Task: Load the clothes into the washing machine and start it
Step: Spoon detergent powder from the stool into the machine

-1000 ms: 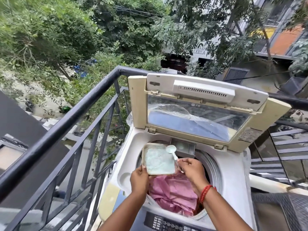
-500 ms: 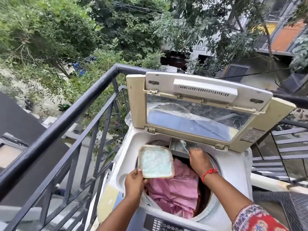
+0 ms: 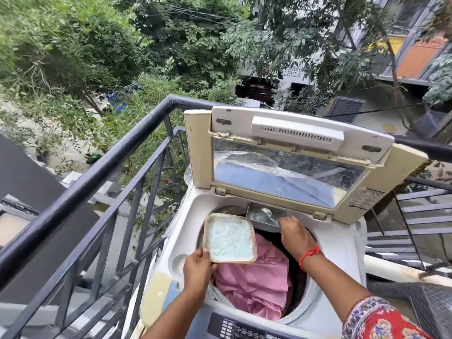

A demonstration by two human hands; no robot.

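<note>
A white top-loading washing machine (image 3: 181, 231) stands with its lid (image 3: 288, 152) raised. Pink clothes (image 3: 254, 285) fill the drum. My left hand (image 3: 198, 267) holds a square box of pale blue detergent powder (image 3: 230, 238) by its near corner, above the drum's left rim. My right hand (image 3: 293, 233) reaches to the detergent drawer (image 3: 264, 214) at the back of the opening, gripping a small spoon (image 3: 267, 212) whose bowl lies in the drawer. The control panel (image 3: 234, 329) runs along the machine's front edge.
A dark metal balcony railing (image 3: 102, 165) runs close along the machine's left side and behind the lid. More railing bars (image 3: 420, 211) and a white ledge (image 3: 396, 270) are on the right. Trees and buildings lie far below.
My right hand carried the spoon from over the powder box back to the detergent drawer. The left hand with the box shifted slightly left and lower.
</note>
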